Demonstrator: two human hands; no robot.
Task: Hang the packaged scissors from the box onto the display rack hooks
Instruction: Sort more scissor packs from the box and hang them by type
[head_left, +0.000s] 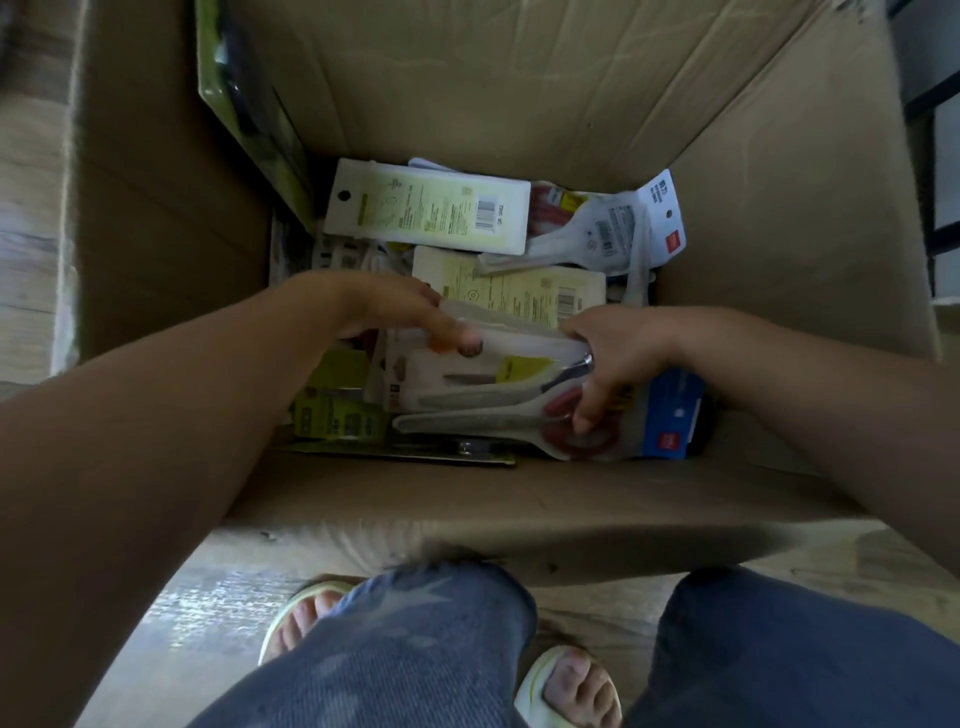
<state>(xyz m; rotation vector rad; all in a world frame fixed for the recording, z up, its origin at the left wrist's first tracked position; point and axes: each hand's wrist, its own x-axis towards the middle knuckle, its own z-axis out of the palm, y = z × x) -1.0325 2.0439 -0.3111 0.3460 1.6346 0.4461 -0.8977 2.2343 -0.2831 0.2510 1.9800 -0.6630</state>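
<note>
Scissors in their clear blister packs are all still down in the cardboard box, none hung yet as far as I can see. The person is leaning over it with both arms in. The pack being worked on is the clear pack with yellow label, lying on top of the pile near the front wall. The left hand has its fingers curled over the pack's left end, pinching the edge. The right hand grips the other end, thumb pointing down and also touching the red-handled scissors pack just below; I can't tell for sure whether it holds one pack or both.

Further back lie two pale card-backed packs, face down with barcodes showing, and a white-and-blue pack leaning on the right wall. A green-edged pack stands against the left wall. Box sits on the floor, right by the person's sandalled feet.

So my guess: this is the pick-up step. Next move needs lifting the pack clear of the pile, finding its hang hole and carrying it to the rack, which isn't in view here.
</note>
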